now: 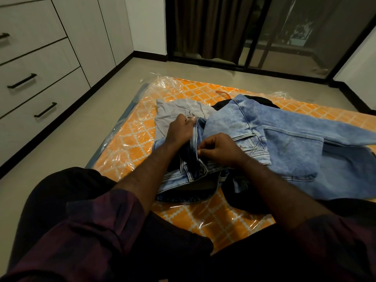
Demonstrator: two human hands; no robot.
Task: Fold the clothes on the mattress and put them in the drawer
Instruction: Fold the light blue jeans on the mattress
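Right hand [218,148]: fingers pinch jeans [284,143] fly at waistband. Left hand [180,130]: fingers curled, gripping same seam higher. Jeans: mid-mattress [130,135], atop clothes. Denim likely heavy, stiff; you take waistband corners, hems.

Single head-worn, wide-angle view, looking forward and steeply down from close above the near edge of the mattress [130,127]. The far edge lies mid-frame; drawers [30,64] run along the left margin, and what appears to be a glass door [295,33] closes the background.
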